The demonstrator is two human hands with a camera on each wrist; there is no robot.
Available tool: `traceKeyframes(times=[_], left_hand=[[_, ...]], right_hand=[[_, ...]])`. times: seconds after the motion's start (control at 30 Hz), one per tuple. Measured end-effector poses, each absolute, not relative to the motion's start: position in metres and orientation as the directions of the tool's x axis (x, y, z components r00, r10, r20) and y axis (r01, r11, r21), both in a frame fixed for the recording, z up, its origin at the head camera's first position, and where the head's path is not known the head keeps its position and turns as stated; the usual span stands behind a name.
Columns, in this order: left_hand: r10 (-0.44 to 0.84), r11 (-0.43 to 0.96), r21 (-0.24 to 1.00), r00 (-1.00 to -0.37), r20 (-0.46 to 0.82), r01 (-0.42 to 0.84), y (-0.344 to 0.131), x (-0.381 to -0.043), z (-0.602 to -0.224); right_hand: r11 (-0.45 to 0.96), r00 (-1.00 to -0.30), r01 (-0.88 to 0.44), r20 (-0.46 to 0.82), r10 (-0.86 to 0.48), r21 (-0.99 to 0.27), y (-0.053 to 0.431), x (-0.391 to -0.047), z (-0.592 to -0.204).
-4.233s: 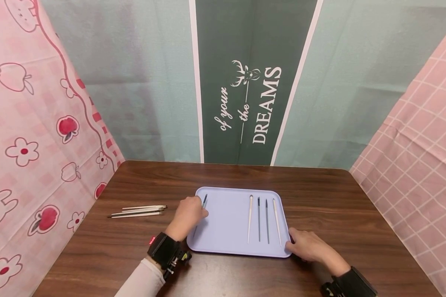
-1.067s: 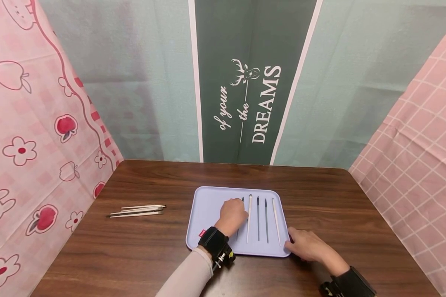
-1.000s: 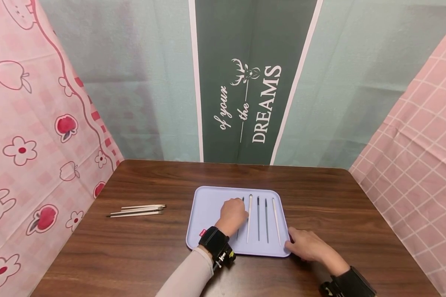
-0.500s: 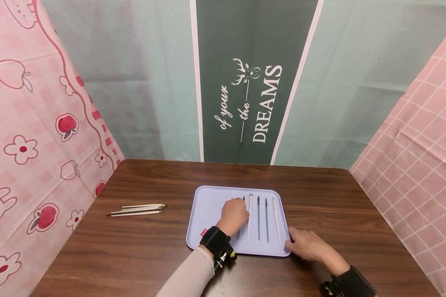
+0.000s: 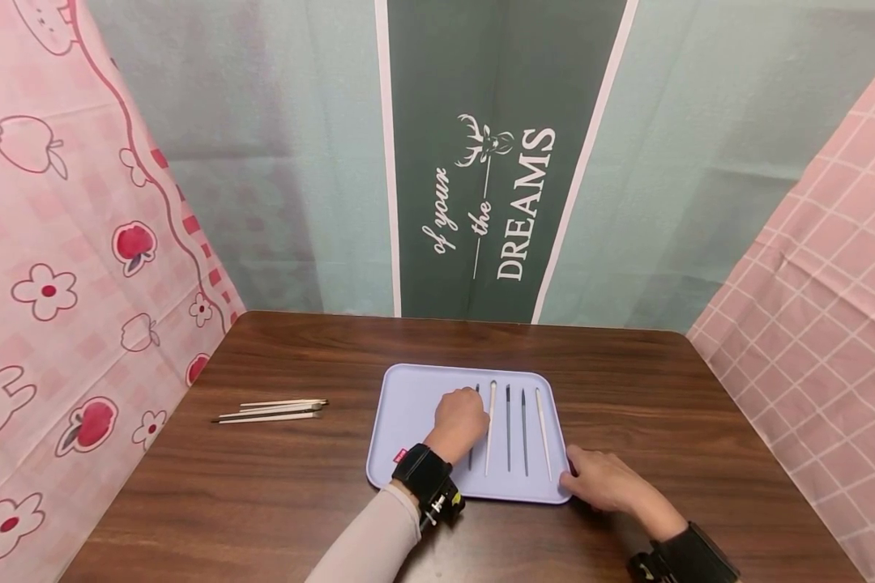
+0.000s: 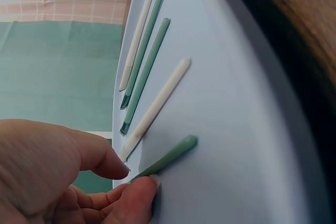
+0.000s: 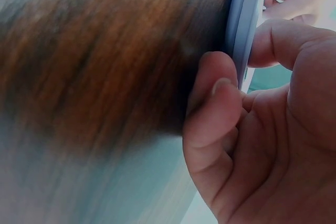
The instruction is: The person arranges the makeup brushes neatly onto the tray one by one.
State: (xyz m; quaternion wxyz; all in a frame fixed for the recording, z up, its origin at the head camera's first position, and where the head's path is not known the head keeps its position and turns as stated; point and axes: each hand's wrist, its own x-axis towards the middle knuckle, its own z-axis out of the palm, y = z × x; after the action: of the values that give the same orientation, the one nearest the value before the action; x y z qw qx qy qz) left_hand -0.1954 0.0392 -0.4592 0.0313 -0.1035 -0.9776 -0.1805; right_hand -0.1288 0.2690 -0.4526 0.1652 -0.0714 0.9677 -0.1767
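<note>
A pale lilac tray (image 5: 401,413) lies on the table. Over its middle my left hand (image 5: 459,417) pinches a thin brush with a grey-green handle (image 6: 177,152) between thumb and fingers; the hand hides part of it in the head view. The brush lies roughly upright in the head view, just left of a white-handled brush (image 5: 490,437). Farther right on the tray are two dark-handled brushes (image 5: 509,437) and another white one (image 5: 544,437). My right hand (image 5: 603,478) holds the tray's right rim (image 7: 245,19), thumb above and curled fingers at its outer side.
Several more brushes (image 5: 273,410), mostly pale-handled, lie bunched on the brown wooden table (image 5: 262,502) left of the tray. A green curtain (image 5: 321,202) hangs behind the table, with pink cloths (image 5: 831,267) at both sides.
Since the oldest frame, my left hand has carried the grey-green brush from the tray's left side rightward, beside the white brush. Over the last second it has barely moved; the right hand stays put.
</note>
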Motion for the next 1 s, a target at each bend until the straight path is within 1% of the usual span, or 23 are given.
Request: traceKeyframes(times=[0.23, 0.43, 0.7, 1.0], left_hand=[[0.166, 0.921, 0.339, -0.981, 0.104, 0.191, 0.038, -0.196, -0.458], [0.114, 0.937, 0.325, -0.992, 0.051, 0.124, 0.036, -0.195, -0.452], [0.141, 0.966, 0.208, -0.987, 0.083, 0.155, 0.025, -0.192, -0.445], [0.169, 0.962, 0.196, -0.979, 0.112, 0.189, 0.006, -0.189, -0.447]], right_hand=[[0.927, -0.936, -0.085, -0.289, -0.200, -0.365, 0.269, -0.129, -0.454], [0.925, -0.937, -0.091, -0.283, -0.204, -0.369, 0.270, -0.129, -0.455], [0.925, -0.935, -0.079, -0.295, -0.198, -0.371, 0.271, -0.129, -0.455], [0.922, -0.934, -0.072, -0.298, -0.196, -0.379, 0.271, -0.129, -0.455]])
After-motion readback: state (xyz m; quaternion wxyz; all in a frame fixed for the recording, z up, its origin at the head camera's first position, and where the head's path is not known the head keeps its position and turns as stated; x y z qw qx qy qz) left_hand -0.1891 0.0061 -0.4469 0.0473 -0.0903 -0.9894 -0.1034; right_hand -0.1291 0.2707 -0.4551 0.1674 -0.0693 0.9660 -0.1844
